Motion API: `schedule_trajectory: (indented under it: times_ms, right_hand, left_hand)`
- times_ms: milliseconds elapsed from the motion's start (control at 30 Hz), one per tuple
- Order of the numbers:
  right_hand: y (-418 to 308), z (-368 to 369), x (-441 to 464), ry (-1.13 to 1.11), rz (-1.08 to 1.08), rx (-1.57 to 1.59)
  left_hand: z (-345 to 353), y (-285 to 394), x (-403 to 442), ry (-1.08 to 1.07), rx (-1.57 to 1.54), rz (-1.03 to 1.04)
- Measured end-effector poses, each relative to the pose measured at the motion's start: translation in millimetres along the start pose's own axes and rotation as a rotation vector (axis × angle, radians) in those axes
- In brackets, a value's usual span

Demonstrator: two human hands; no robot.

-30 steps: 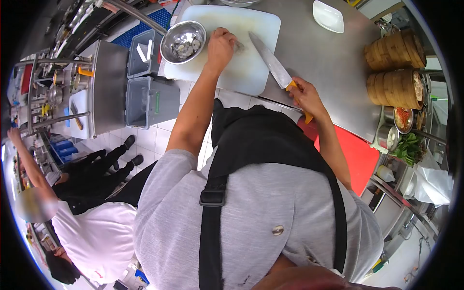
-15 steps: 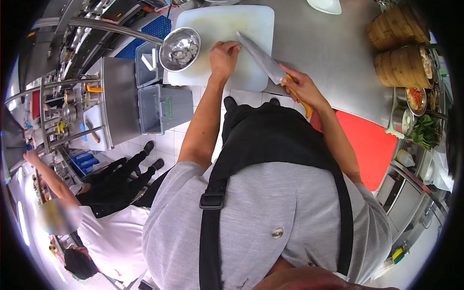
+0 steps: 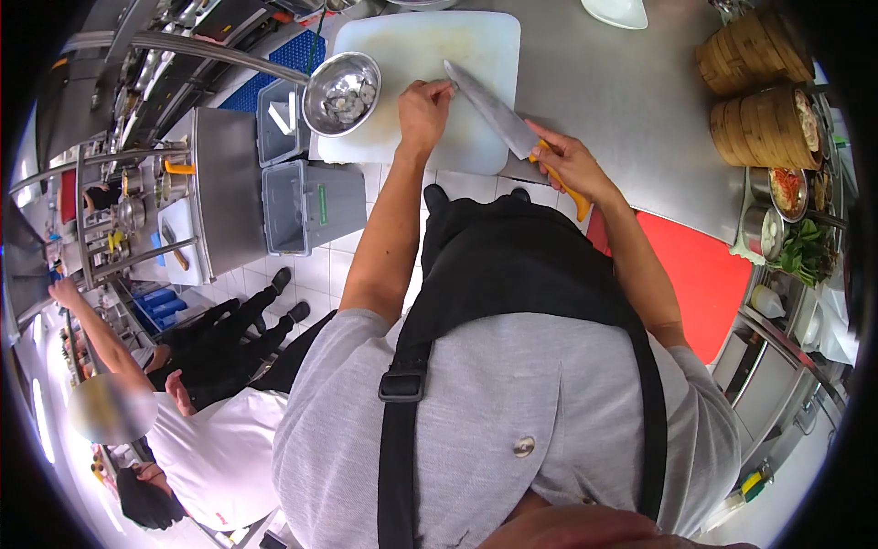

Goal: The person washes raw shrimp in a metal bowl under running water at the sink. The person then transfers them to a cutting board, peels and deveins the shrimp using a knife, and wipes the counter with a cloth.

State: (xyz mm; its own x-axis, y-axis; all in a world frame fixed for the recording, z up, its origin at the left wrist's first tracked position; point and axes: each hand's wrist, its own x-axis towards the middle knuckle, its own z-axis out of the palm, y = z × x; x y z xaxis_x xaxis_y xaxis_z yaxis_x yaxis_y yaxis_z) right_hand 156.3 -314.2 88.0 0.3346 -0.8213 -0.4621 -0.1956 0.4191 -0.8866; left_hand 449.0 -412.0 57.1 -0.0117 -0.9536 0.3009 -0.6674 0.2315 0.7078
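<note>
My right hand [image 3: 569, 165] is wrapped round the yellow handle of a kitchen knife [image 3: 494, 112]. Its long blade slants across a white cutting board [image 3: 480, 41], tip toward the far left. Close by the tip, my left hand [image 3: 425, 112] rests over the board with fingers pressed together. Something small may be between them, but I cannot make it out. Left of that hand stands a metal bowl [image 3: 315, 96] at the board's edge, holding several small greyish-white pieces [image 3: 347, 102] that look like peeled shrimp.
Bamboo steamers [image 3: 764, 126] stand on the steel counter [image 3: 604, 101] at right, near bowls of ingredients and green leaves [image 3: 807, 252]. A white dish [image 3: 617, 9] lies at the far edge. Grey bins [image 3: 311, 206] stand at left. A co-worker in white [image 3: 215, 448] is behind my left side.
The knife tip has shifted very slightly toward my left fingers. At lower left, the co-worker's other hand has come into view. My left hand stays nearly in place.
</note>
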Motion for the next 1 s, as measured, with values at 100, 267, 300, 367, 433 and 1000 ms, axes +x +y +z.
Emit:
schedule_trajectory:
  times_ms: [100,267,300,367,433,1000]
  right_hand:
    - [-4,2,-2,0.012,0.022,0.006]
    - [2,2,1,-0.016,0.002,0.045]
    - [3,1,0,-0.021,0.006,0.043]
    - [1,-2,-3,-0.031,0.012,0.042]
    - [-4,-5,-3,-0.025,0.014,-0.001]
    - [-10,-23,-26,-0.104,0.019,-0.026]
  left_hand:
    - [0,2,0,-0.011,0.012,-0.016]
    - [0,-2,2,-0.027,0.058,0.054]
    - [0,-2,3,-0.027,0.052,0.044]
    - [0,-2,4,-0.035,0.047,0.048]
    - [0,-4,4,-0.043,0.043,0.048]
    - [4,-9,4,-0.028,0.037,0.050]
